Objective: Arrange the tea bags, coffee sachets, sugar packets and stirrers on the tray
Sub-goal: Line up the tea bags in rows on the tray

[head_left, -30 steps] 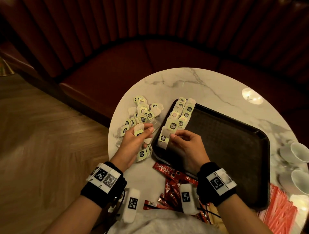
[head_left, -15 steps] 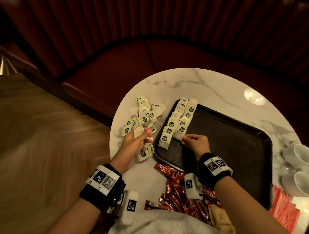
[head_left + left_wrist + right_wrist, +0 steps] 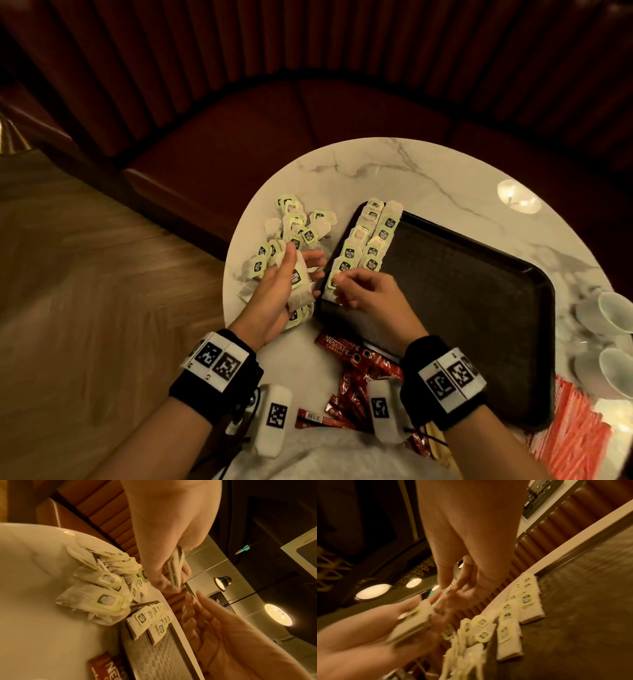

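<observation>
Marble table (image 3: 428,178): left hand (image 3: 274,294) grips tea bags (image 3: 298,284)

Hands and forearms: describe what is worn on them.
Left hand and right hand are bare, forearms without sleeves. Each wrist carries a black band with white plates bearing black square code markers. A white marked camera block hangs beneath each wrist, with thin black cables.

1. Tea bags (image 3: 371,240) are shown off-white, with pale green tags printed black.
2. The tray (image 3: 479,308) is seen dark, almost black, with a fine diamond texture.
3. Coffee sachets (image 3: 346,349) are marked red, lettered white.
4. The table (image 3: 428,178) is veined white marble; the stirrers (image 3: 575,435) are striped red and white.
</observation>
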`<action>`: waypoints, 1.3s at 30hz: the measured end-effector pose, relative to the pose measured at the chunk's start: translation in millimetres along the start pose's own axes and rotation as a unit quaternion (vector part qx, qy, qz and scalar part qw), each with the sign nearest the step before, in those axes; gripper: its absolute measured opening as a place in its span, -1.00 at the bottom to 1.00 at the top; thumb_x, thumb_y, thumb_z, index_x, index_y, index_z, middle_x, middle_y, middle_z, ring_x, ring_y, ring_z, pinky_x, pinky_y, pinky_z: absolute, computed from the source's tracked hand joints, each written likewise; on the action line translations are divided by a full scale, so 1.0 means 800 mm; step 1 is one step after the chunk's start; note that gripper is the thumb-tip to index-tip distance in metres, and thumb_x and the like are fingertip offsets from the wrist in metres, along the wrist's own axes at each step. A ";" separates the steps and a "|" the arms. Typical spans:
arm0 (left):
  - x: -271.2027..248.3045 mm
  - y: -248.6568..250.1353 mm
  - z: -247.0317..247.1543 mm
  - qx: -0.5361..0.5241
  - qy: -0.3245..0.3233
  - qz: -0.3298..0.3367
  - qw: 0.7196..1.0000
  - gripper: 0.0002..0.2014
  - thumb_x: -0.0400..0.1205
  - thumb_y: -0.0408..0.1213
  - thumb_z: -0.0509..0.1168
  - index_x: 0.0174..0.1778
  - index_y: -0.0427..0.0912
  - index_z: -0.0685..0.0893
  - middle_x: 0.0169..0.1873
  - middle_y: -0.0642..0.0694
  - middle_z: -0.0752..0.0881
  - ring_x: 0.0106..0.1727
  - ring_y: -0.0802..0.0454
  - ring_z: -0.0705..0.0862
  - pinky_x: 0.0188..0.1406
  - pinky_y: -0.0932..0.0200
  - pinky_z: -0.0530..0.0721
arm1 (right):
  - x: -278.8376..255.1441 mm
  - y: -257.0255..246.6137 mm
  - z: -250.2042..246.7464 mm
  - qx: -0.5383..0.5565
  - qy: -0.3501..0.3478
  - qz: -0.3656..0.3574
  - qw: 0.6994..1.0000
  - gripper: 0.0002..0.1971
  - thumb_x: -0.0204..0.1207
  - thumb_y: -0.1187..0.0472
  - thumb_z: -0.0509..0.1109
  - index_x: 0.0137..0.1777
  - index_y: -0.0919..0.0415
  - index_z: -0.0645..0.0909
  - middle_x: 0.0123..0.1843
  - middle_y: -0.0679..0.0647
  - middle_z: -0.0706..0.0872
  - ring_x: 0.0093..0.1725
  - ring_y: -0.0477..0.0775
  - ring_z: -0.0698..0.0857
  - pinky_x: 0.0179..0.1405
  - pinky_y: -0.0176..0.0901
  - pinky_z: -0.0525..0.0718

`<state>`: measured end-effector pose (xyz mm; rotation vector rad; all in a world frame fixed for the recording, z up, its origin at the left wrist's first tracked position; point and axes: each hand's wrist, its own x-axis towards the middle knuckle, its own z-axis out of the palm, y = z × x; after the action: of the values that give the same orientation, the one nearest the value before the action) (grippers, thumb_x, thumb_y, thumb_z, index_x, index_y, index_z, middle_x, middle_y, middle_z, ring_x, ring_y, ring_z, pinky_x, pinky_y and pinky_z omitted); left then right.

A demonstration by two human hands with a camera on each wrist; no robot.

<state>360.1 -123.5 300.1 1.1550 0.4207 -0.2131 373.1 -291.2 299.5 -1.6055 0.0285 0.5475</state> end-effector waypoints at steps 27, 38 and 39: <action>-0.005 0.001 0.008 -0.058 -0.004 0.074 0.996 -0.79 0.61 -0.20 0.31 0.07 -0.21 0.70 -0.12 -0.15 0.81 -0.14 0.03 0.76 -0.31 0.28 0.66 | 0.003 -0.001 0.004 0.170 0.004 -0.050 0.984 -0.79 0.46 0.48 0.52 0.04 0.35 0.60 -0.06 0.19 0.79 -0.07 0.10 0.79 -0.04 -0.15 0.75; 0.000 0.003 0.010 0.018 0.008 0.129 0.991 -0.91 0.56 -0.52 0.40 -0.07 -0.30 0.73 -0.13 -0.25 0.81 -0.15 0.03 0.79 -0.16 0.22 0.74 | -0.005 -0.012 0.000 0.076 0.009 -0.078 0.994 -0.79 0.56 0.35 0.47 0.17 0.31 0.73 0.04 0.15 0.83 -0.02 0.01 0.79 -0.01 -0.28 0.72; 0.001 0.003 0.009 0.019 0.007 0.128 0.992 -0.90 0.56 -0.51 0.41 -0.05 -0.31 0.74 -0.09 -0.29 0.80 -0.10 -0.02 0.79 -0.11 0.18 0.76 | -0.005 -0.012 0.000 0.074 0.008 -0.079 0.994 -0.80 0.57 0.35 0.46 0.17 0.32 0.73 0.06 0.16 0.84 0.00 0.03 0.80 0.00 -0.27 0.72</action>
<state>362.8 -129.1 304.0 1.2367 0.2780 0.0101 372.7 -290.8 309.6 -1.4536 -0.0457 0.4013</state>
